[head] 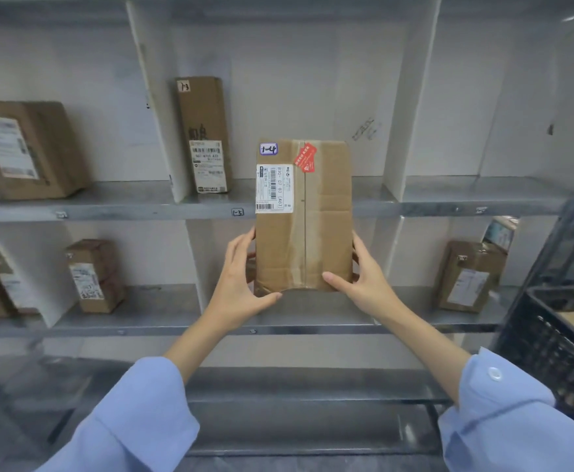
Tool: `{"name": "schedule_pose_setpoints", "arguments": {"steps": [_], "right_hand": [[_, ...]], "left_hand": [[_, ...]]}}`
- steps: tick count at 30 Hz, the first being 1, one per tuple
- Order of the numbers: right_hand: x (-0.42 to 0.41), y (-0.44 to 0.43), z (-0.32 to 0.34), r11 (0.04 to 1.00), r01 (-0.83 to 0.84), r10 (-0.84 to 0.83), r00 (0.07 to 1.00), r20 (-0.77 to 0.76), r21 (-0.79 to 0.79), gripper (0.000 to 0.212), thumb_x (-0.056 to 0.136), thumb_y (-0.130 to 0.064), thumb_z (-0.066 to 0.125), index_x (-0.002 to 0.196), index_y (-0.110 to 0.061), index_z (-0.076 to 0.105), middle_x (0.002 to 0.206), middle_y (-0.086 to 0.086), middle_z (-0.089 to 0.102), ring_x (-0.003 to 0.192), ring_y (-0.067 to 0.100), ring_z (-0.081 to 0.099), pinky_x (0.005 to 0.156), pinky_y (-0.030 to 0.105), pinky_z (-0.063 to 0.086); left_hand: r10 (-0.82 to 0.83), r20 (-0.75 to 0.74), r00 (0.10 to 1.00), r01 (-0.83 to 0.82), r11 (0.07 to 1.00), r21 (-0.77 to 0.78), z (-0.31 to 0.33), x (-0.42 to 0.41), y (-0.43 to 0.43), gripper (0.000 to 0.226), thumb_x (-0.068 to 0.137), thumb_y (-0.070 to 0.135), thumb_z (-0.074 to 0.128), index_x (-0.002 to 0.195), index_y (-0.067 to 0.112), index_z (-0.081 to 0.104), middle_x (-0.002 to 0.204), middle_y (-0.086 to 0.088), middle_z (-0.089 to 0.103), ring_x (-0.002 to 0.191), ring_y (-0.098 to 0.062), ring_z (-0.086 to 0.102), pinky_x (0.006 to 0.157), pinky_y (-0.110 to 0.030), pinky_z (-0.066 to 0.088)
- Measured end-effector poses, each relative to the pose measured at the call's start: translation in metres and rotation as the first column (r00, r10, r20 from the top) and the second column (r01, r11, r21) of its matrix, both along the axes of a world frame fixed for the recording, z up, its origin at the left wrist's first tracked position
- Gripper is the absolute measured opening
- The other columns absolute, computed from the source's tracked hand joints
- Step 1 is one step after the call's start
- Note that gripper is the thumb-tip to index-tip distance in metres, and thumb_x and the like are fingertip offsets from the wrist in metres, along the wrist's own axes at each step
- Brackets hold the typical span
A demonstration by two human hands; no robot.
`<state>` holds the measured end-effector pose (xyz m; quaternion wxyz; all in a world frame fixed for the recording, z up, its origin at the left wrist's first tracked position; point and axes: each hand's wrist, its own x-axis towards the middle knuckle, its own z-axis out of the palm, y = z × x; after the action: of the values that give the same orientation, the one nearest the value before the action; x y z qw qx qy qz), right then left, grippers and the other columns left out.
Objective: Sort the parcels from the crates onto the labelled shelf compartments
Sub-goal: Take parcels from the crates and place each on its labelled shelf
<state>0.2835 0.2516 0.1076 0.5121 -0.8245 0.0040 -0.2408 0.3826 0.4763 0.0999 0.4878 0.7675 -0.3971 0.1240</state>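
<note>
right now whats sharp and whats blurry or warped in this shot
Head view: the held parcel is sharp at centre, its 1-4 tag readable; the left-edge boxes and the crate blur; the wide lens bows the shelf edge; light is soft and even, with a faint glare top right.

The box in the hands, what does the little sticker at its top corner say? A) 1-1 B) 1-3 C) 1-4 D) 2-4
C: the small sticker at the top left of the held box reads 1-4 in handwriting, while the left hand and right hand hold the box upright by its lower sides.
</note>
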Motion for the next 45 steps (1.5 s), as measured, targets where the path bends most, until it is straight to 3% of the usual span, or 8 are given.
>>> {"name": "schedule_pose_setpoints", "arguments": {"steps": [5, 9, 13, 16, 30, 35, 40, 45], "right_hand": [[-0.025, -0.023, 0.007, 0.999, 0.022, -0.022, 1.0, -0.004, 0.033, 0.09, 0.084, -0.022, 0.076, 0.15, -0.038, 0.017, 0.138, -0.034, 0.035, 0.128, -0.007, 0.037, 0.084, 0.007, 0.047], [-0.052, -0.054, 0.016, 0.998, 0.056, -0.056, 0.998, -0.001, 0.042, 0.092, 0.085, -0.016, 0.075, 0.151, -0.03, 0.013, 0.149, -0.014, 0.035, 0.129, -0.002, 0.04, 0.093, 0.009, 0.042], [-0.076, -0.091, 0.022, 0.978, 0.202, -0.202, 0.979, -0.003, 0.05, 0.087, 0.084, -0.028, 0.076, 0.147, -0.034, 0.016, 0.127, -0.031, 0.046, 0.112, -0.014, 0.049, 0.106, 0.027, 0.044], [-0.091, -0.118, 0.027, 0.948, 0.317, -0.318, 0.948, 0.024, 0.036, 0.088, 0.079, -0.032, 0.08, 0.144, -0.034, 0.021, 0.127, -0.026, 0.048, 0.117, 0.0, 0.053, 0.109, 0.04, 0.043], [-0.076, -0.239, 0.045, 0.83, 0.544, -0.558, 0.817, 0.144, 0.126, 0.085, 0.077, -0.021, 0.082, 0.139, -0.042, 0.028, 0.14, -0.007, 0.05, 0.128, 0.016, 0.052, 0.106, 0.044, 0.046], [-0.05, -0.274, 0.064, 0.81, 0.577, -0.585, 0.786, 0.2, 0.102, 0.086, 0.077, -0.018, 0.082, 0.137, -0.045, 0.027, 0.117, -0.021, 0.056, 0.116, 0.007, 0.058, 0.105, 0.04, 0.048], [-0.015, -0.299, 0.067, 0.809, 0.571, -0.586, 0.771, 0.25, 0.137, 0.085, 0.08, -0.011, 0.079, 0.144, -0.035, 0.029, 0.103, -0.036, 0.058, 0.102, -0.017, 0.058, 0.099, 0.026, 0.049], [0.03, -0.318, 0.058, 0.82, 0.548, -0.573, 0.776, 0.263, 0.167, 0.084, 0.08, -0.013, 0.08, 0.144, -0.037, 0.03, 0.109, -0.033, 0.06, 0.112, -0.005, 0.059, 0.106, 0.039, 0.047]], "left_hand": [[-0.009, 0.033, 0.999, 0.009, 1.0, -0.024, 0.006, -0.022, -0.027, 0.109, 0.064, 0.005, 0.09, 0.146, 0.027, 0.022, 0.147, 0.005, 0.027, 0.124, 0.016, 0.036, 0.09, 0.0, 0.037], [-0.059, 0.05, 0.997, 0.061, 0.998, -0.034, 0.007, -0.034, -0.068, 0.11, 0.067, 0.01, 0.088, 0.149, 0.028, 0.017, 0.151, 0.006, 0.027, 0.134, -0.003, 0.038, 0.099, -0.009, 0.041], [-0.16, 0.058, 0.985, 0.162, 0.986, -0.032, 0.009, -0.047, -0.116, 0.109, 0.07, 0.01, 0.086, 0.15, 0.029, 0.015, 0.151, 0.01, 0.022, 0.135, -0.001, 0.034, 0.095, -0.005, 0.039], [-0.235, 0.054, 0.971, 0.237, 0.971, -0.036, 0.014, -0.052, -0.153, 0.108, 0.071, 0.01, 0.086, 0.151, 0.025, 0.015, 0.15, 0.011, 0.022, 0.134, 0.003, 0.033, 0.093, -0.003, 0.039], [-0.412, 0.171, 0.895, 0.417, 0.909, 0.007, 0.047, -0.004, -0.301, 0.103, 0.073, 0.013, 0.084, 0.152, 0.025, 0.02, 0.153, 0.007, 0.029, 0.135, -0.006, 0.038, 0.101, -0.022, 0.045], [-0.408, 0.196, 0.892, 0.413, 0.911, 0.019, 0.066, 0.025, -0.334, 0.092, 0.081, 0.018, 0.079, 0.154, 0.018, 0.023, 0.153, 0.007, 0.032, 0.137, -0.006, 0.037, 0.112, -0.035, 0.039], [-0.389, 0.17, 0.905, 0.391, 0.92, 0.026, 0.076, 0.049, -0.342, 0.075, 0.09, 0.022, 0.068, 0.153, 0.029, 0.027, 0.15, 0.013, 0.038, 0.132, -0.001, 0.041, 0.107, -0.031, 0.041], [-0.326, 0.106, 0.939, 0.326, 0.945, 0.018, 0.084, 0.064, -0.348, 0.069, 0.091, 0.019, 0.067, 0.151, 0.025, 0.033, 0.15, 0.012, 0.043, 0.13, 0.001, 0.046, 0.108, -0.033, 0.042]]}}
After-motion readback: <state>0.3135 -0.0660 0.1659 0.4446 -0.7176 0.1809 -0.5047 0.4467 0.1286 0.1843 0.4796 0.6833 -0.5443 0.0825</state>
